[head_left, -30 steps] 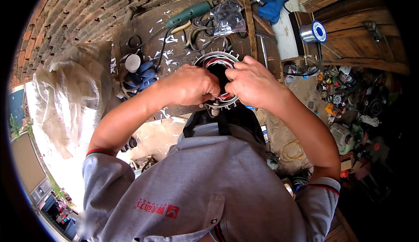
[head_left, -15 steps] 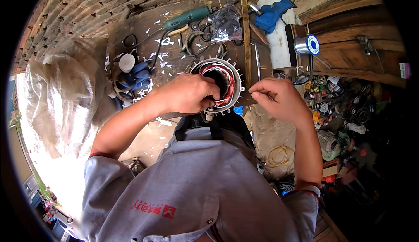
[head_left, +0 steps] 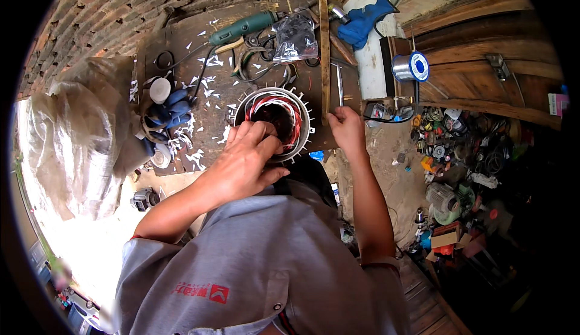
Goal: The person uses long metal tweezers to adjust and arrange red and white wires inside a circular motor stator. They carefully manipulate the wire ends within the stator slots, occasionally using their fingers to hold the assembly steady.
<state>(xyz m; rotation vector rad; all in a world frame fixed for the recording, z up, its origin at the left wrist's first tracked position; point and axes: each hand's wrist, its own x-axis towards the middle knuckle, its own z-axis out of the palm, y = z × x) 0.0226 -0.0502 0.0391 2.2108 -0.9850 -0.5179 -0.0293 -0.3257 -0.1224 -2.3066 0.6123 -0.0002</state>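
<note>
Lying across the dark wooden workbench [head_left: 199,51] are paper scraps and tools, and a finned motor stator [head_left: 275,120] with red and white windings is sitting near its front edge. The left hand [head_left: 241,163] is resting on the stator's near rim, fingers curling into the bore and gripping the rim. Just right of the stator, the right hand [head_left: 347,129] is pinching a thin metal rod [head_left: 339,87] that is pointing away along a wooden strip [head_left: 324,51].
</note>
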